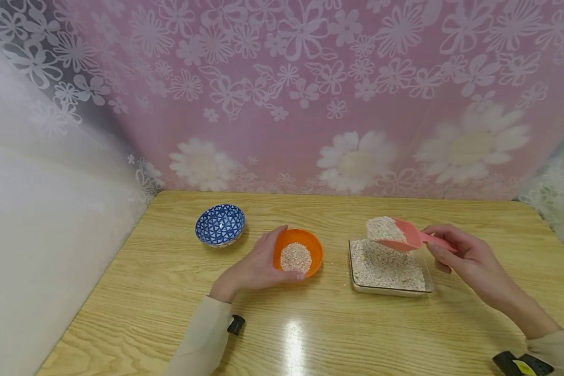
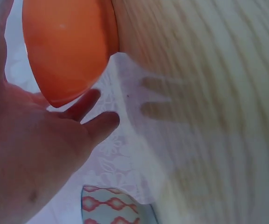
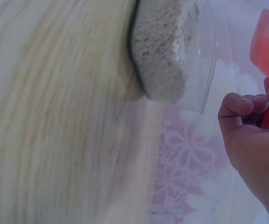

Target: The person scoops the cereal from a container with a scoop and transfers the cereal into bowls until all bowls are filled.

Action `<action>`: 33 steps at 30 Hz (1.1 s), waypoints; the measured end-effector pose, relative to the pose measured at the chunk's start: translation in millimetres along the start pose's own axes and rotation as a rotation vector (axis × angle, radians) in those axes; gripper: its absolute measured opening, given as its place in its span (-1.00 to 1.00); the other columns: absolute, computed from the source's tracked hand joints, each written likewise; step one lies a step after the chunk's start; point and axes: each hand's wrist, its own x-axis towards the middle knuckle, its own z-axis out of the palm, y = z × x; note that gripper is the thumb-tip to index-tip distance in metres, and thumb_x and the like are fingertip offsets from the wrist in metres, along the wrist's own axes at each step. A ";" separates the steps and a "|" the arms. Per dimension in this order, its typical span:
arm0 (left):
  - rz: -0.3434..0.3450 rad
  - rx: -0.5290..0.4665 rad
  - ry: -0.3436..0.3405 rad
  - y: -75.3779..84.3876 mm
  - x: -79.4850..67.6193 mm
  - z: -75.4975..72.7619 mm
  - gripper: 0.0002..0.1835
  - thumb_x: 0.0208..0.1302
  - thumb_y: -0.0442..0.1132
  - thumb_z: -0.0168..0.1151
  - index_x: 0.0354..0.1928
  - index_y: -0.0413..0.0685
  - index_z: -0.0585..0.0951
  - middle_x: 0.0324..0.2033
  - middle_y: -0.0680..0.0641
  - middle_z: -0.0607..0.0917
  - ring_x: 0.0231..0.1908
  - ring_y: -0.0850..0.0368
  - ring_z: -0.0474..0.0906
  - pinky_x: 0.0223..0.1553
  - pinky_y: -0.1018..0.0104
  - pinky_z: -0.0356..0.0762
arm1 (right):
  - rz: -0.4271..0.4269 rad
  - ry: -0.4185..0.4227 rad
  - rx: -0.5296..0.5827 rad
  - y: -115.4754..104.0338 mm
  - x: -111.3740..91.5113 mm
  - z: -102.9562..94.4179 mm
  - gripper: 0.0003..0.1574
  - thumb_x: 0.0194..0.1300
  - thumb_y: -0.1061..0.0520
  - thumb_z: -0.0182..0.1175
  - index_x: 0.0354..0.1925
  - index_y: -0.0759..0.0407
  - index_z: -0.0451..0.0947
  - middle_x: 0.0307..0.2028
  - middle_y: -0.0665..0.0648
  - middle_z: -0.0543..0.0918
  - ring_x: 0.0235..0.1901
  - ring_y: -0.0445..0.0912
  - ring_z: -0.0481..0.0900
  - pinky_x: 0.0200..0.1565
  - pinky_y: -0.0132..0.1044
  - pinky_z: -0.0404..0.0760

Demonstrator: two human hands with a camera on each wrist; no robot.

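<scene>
Head view: the orange bowl is located near the centre of the frame, in its lower half. Pale flakes are contained in it. The bowl is gripped at its left side by the left hand, with the thumb placed along the near rim. At the lower right, the handle of the pink scoop is gripped by the right hand, with the fingers curled. The scoop is loaded with flakes and is held above the clear container, in which more flakes are held. The blue-patterned bowl is positioned left of centre on the wooden table, apart from both hands.
</scene>
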 end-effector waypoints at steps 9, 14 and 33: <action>0.000 -0.064 -0.057 -7.9 3.5 1.3 0.27 0.05 0.27 0.52 0.65 0.21 -0.10 0.56 -0.12 0.21 0.49 -0.16 0.23 0.46 -0.22 0.26 | 0.010 -0.009 0.026 -10.2 11.3 10.0 -0.67 0.55 0.32 0.04 0.22 0.28 0.46 -0.46 -0.04 0.42 -0.56 -0.01 0.31 -0.58 -0.18 0.31; -0.025 -0.053 -0.046 -9.2 4.8 1.6 0.25 0.02 0.27 0.54 0.62 0.32 -0.05 0.50 -0.14 0.32 0.43 -0.17 0.30 0.40 -0.23 0.35 | -0.012 -0.020 0.029 -15.3 19.7 16.9 -0.67 0.53 0.33 0.07 0.20 0.22 0.49 -0.46 -0.04 0.43 -0.58 -0.03 0.30 -0.59 -0.20 0.32; -0.032 -0.046 -0.033 -7.4 5.2 1.3 0.21 0.00 0.26 0.55 0.60 0.31 0.00 0.44 -0.09 0.39 0.37 -0.14 0.34 0.37 -0.18 0.40 | -0.065 -0.132 -0.049 -44.0 55.2 54.6 -0.76 0.49 0.23 0.19 0.09 0.12 0.58 -0.41 0.01 0.52 -0.57 -0.14 0.37 -0.54 -0.27 0.37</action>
